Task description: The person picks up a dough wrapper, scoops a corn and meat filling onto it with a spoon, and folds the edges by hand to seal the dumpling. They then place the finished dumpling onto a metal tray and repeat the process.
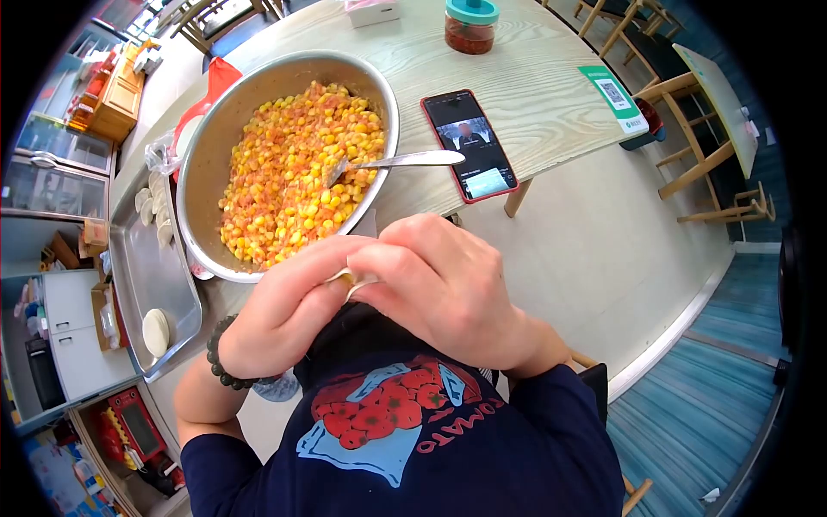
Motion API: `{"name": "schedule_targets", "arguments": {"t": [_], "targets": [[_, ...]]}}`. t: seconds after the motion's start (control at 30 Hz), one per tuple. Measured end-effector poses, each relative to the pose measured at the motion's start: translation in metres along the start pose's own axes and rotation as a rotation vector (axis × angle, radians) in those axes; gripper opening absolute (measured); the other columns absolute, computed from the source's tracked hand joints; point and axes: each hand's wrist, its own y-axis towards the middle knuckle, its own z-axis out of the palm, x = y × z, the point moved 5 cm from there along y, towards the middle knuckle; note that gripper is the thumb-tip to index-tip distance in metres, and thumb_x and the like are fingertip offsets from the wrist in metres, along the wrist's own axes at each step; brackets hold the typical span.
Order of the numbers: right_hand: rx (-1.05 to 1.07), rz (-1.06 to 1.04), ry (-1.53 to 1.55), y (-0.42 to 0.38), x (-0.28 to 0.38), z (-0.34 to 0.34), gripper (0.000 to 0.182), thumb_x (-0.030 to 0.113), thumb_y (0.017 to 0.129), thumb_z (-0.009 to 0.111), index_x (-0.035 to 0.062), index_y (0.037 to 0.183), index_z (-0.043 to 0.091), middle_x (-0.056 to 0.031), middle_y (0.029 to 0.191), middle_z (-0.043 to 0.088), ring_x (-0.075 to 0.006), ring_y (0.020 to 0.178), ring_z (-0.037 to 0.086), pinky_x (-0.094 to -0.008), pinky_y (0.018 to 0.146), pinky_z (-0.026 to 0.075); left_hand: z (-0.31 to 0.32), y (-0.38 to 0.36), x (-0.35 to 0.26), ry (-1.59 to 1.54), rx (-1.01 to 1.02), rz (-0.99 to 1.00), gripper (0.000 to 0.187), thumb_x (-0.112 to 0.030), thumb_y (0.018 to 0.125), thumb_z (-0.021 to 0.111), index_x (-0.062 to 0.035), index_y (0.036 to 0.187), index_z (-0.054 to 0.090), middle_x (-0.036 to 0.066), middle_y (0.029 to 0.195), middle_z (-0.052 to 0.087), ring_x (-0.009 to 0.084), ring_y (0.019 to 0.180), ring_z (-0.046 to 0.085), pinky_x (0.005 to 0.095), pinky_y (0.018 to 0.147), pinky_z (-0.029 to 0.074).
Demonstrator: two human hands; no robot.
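Navy shirt is printed "TOMATO". In front, dough wrapper is pinched between left hand and right hand. QR card is set near table edge, small print unreadable; phone is laid between card and bowl of corn mix. Left is taken by tray; open floor is left at right.

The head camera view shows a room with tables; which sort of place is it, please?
Probably a small eatery: a QR-code card is on the near table, wooden chairs stand by another table, and a large metal bowl holds a corn mixture.
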Motion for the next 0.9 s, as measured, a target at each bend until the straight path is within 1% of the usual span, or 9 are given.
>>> {"name": "schedule_targets", "arguments": {"t": [0.07,0.13,0.17,0.27,0.33,0.63,0.7,0.73,0.9], "targets": [[0.080,-0.043,0.052,0.000,0.002,0.000,0.027,0.005,0.064,0.077,0.0065,0.086,0.062,-0.0052,0.077,0.056,-0.0197,0.068,0.059,-0.0301,0.056,0.048,0.001,0.000,-0.009,0.148,-0.001,0.123,0.045,-0.015,0.093,0.037,0.0008,0.135,0.043,0.007,0.119,0.056,0.0107,0.100,0.053,0.0245,0.083,0.042],[0.044,-0.028,0.090,0.003,0.007,-0.007,0.027,0.004,0.064,0.077,0.0062,0.086,0.062,-0.0055,0.078,0.057,-0.0194,0.066,0.059,-0.0299,0.055,0.048,0.002,-0.002,-0.010,-0.297,-0.025,-0.148,0.048,-0.020,0.093,0.036,0.0016,0.136,0.042,0.011,0.124,0.055,0.0188,0.111,0.053,0.0309,0.094,0.040],[0.006,-0.013,0.122,0.004,0.009,-0.012,0.027,0.003,0.064,0.078,0.0060,0.086,0.062,-0.0058,0.078,0.057,-0.0192,0.065,0.059,-0.0298,0.055,0.048,0.002,-0.002,-0.015,-0.485,0.024,0.041,0.052,-0.025,0.092,0.036,0.0022,0.136,0.041,0.014,0.126,0.054,0.0235,0.118,0.050,0.0343,0.100,0.036],[-0.122,-0.035,0.121,0.011,0.012,-0.015,0.027,0.002,0.066,0.077,0.0055,0.088,0.062,-0.0058,0.075,0.058,-0.0185,0.063,0.060,-0.0287,0.053,0.049,0.009,0.004,-0.009,-0.594,0.015,0.081,0.051,-0.029,0.096,0.033,0.0033,0.135,0.040,0.015,0.129,0.051,0.0230,0.120,0.048,0.0336,0.102,0.035],[-0.224,-0.014,0.101,0.012,0.009,-0.010,0.028,0.001,0.066,0.077,0.0054,0.089,0.063,-0.0055,0.074,0.059,-0.0183,0.063,0.061,-0.0279,0.052,0.049,0.021,0.008,0.003,-1.020,0.069,0.031,0.050,-0.031,0.099,0.029,0.0029,0.134,0.040,0.015,0.131,0.049,0.0215,0.120,0.048,0.0341,0.102,0.036],[-0.073,0.000,0.069,0.006,0.005,-0.009,0.029,-0.002,0.064,0.077,0.0073,0.088,0.064,-0.0058,0.078,0.056,-0.0178,0.065,0.057,-0.0269,0.054,0.047,0.020,0.015,0.014,-0.816,0.071,-0.060,0.041,-0.030,0.101,0.031,-0.0024,0.128,0.046,0.006,0.117,0.052,0.0108,0.107,0.051,0.0278,0.092,0.040],[-0.033,0.124,0.073,0.008,0.002,-0.010,0.026,0.000,0.066,0.073,0.0082,0.088,0.064,-0.0046,0.081,0.054,-0.0179,0.064,0.060,-0.0283,0.053,0.049,0.020,0.015,0.014,-0.764,0.097,-0.032,0.042,-0.031,0.100,0.033,-0.0026,0.128,0.046,0.005,0.117,0.052,0.0095,0.106,0.050,0.0271,0.092,0.040],[-0.042,0.020,0.039,0.009,0.003,-0.010,0.028,-0.001,0.064,0.073,0.0081,0.089,0.064,-0.0046,0.082,0.054,-0.0180,0.065,0.060,-0.0283,0.053,0.048,0.020,0.014,0.013,-0.749,0.079,-0.060,0.042,-0.032,0.100,0.033,-0.0029,0.128,0.046,0.004,0.116,0.053,0.0077,0.103,0.050,0.0254,0.088,0.040],[-0.026,0.017,0.018,0.011,0.007,-0.009,0.027,-0.001,0.062,0.073,0.0078,0.086,0.063,-0.0053,0.082,0.054,-0.0189,0.066,0.059,-0.0287,0.054,0.048,0.017,0.014,0.014,-0.637,0.084,-0.018,0.042,-0.032,0.101,0.032,-0.0040,0.127,0.048,0.002,0.110,0.055,0.0059,0.098,0.050,0.0218,0.081,0.039]]}}
